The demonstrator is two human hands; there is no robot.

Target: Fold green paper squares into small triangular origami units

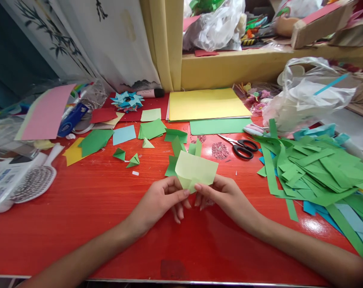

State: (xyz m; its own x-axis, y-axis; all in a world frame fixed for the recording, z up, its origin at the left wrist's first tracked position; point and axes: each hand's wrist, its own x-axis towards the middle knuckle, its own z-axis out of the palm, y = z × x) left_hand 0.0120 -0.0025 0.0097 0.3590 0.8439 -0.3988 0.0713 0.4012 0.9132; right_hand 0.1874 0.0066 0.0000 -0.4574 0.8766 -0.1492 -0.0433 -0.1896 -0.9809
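A pale yellow-green sheet of paper (197, 168) is held up over the red table, its lower part creased and folded. My left hand (170, 196) pinches its lower left corner between thumb and fingers. On the other side, my right hand (220, 192) grips the lower right edge, thumb pressed on the folded part. Behind the sheet lie folded green paper pieces (175, 136), partly hidden by it. To the left sit small folded green triangles (133, 161) and a pale one (147, 143).
Black-handled scissors (244, 149) lie open behind my right hand. Green paper strips (322, 168) are heaped at the right. A yellow paper stack (208, 105) and a blue folded-paper ring (127, 101) lie at the back. A hairbrush (37, 182) rests at the left, a plastic bag (310, 96) back right.
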